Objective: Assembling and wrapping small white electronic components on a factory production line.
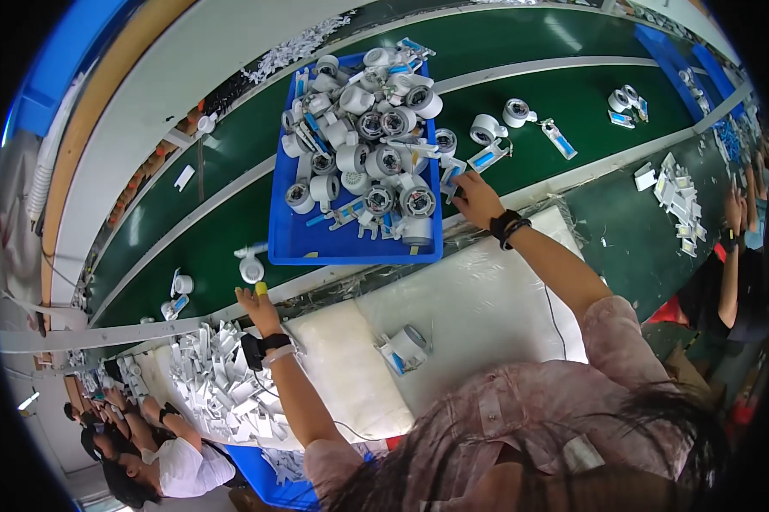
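My left hand (260, 312) is over the near edge of the green conveyor, fingers apart, with a yellow cover on one fingertip. Just beyond those fingers lies a white round housing with a flat arm (250, 268); a small gap seems to separate them. At the right side of a blue tray (350, 255), my right hand (476, 198) has its fingers closed on the end of a white housing's arm with a blue panel (452, 174). The tray is heaped with white round housings (370, 126), some showing wires inside. One more white housing (408, 343) rests on the padded worktop before me.
The green conveyor (563, 94) carries several scattered housings. Loose white plastic pieces (222, 384) are piled left of the foam-covered worktop (487, 299); another pile (681, 200) lies at the right. Co-workers sit at lower left and far right. A thin cable crosses the worktop.
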Action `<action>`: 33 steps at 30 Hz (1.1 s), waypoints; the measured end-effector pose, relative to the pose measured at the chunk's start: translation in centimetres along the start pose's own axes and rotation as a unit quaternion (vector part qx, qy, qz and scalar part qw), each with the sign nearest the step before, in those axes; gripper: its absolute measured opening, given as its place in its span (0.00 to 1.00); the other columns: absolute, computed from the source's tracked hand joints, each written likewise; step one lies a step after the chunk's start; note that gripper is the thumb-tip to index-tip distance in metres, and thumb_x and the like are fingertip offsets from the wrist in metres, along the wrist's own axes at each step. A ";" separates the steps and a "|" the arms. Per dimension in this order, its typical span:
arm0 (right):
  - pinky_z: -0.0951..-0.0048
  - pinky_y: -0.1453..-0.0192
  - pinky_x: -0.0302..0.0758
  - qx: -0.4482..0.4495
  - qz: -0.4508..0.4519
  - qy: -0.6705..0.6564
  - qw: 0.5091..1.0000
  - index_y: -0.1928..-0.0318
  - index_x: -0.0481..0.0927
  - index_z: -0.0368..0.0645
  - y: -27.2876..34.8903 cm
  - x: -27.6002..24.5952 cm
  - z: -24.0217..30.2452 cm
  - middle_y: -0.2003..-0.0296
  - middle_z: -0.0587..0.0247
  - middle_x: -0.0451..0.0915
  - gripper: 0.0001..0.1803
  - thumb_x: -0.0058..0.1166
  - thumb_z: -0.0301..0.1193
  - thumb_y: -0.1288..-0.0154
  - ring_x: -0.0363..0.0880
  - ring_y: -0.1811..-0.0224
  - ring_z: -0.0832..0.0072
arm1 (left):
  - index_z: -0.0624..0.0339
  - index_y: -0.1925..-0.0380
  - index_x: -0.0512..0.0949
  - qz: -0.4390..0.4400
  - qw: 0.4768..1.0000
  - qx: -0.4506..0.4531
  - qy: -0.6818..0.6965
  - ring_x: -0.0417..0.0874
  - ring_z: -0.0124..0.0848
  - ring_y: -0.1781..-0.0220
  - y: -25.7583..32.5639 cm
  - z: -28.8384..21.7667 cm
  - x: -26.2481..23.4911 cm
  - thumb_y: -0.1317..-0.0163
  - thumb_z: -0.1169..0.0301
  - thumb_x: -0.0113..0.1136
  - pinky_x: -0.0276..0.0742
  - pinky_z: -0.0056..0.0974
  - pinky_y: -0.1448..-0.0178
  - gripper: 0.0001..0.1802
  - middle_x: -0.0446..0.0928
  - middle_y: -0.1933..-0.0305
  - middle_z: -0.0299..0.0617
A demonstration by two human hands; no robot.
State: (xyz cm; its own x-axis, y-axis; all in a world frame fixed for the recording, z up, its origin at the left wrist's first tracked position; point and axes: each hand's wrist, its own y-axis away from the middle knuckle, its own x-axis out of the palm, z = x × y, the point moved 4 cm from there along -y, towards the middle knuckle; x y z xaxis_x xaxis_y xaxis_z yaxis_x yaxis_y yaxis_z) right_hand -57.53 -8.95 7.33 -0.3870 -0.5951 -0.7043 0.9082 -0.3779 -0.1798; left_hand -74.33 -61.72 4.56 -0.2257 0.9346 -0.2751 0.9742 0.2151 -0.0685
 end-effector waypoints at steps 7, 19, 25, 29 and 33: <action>0.58 0.57 0.76 0.029 0.015 -0.004 0.999 0.65 0.83 0.46 -2.2 1.3 -2.7 0.59 0.54 0.76 0.08 0.62 0.35 0.44 0.78 0.59 0.55 | 0.65 0.39 0.66 0.102 0.994 0.010 -0.033 0.74 0.38 0.43 9.4 -1.3 4.8 0.35 0.78 0.52 0.70 0.39 0.39 0.24 0.68 0.39 0.51; 0.77 0.56 0.79 0.265 0.122 -0.513 0.807 0.63 0.81 0.38 16.0 -5.6 4.7 0.67 0.65 0.82 0.09 0.56 0.33 0.32 0.81 0.65 0.80 | 0.61 0.40 0.67 0.347 0.922 0.171 0.011 0.80 0.39 0.49 33.2 -14.6 18.0 0.42 0.73 0.61 0.72 0.37 0.42 0.29 0.80 0.53 0.46; 0.79 0.62 0.77 0.292 0.176 -0.512 0.788 0.58 0.81 0.37 23.3 -6.7 6.4 0.66 0.62 0.83 0.12 0.55 0.34 0.31 0.80 0.69 0.79 | 0.62 0.40 0.66 0.513 0.854 0.073 -0.037 0.80 0.51 0.51 36.8 -17.5 18.3 0.42 0.70 0.62 0.74 0.43 0.48 0.29 0.77 0.53 0.56; 0.81 0.65 0.73 0.145 0.184 -0.262 0.936 0.57 0.80 0.37 24.7 -8.9 5.2 0.64 0.63 0.83 0.12 0.54 0.34 0.31 0.77 0.71 0.81 | 0.62 0.42 0.69 0.550 0.823 0.140 0.005 0.82 0.47 0.58 37.9 -17.9 16.8 0.40 0.70 0.58 0.76 0.42 0.53 0.25 0.78 0.55 0.54; 0.68 0.35 0.63 0.023 0.225 -0.376 0.899 0.43 0.75 0.40 24.8 -9.9 7.6 0.41 0.57 0.71 0.19 0.53 0.33 0.31 0.67 0.38 0.68 | 0.61 0.40 0.68 0.644 0.765 -0.022 0.014 0.79 0.28 0.71 37.9 -19.9 15.8 0.39 0.70 0.58 0.76 0.34 0.67 0.26 0.78 0.59 0.45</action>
State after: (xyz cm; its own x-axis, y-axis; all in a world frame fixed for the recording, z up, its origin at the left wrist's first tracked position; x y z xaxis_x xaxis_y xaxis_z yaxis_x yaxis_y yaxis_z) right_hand -32.41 -17.85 15.07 0.0031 -0.9995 -0.0325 0.9988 0.0015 0.0484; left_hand -40.91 -33.16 16.65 0.9204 0.3852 -0.0667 0.3881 -0.8798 0.2744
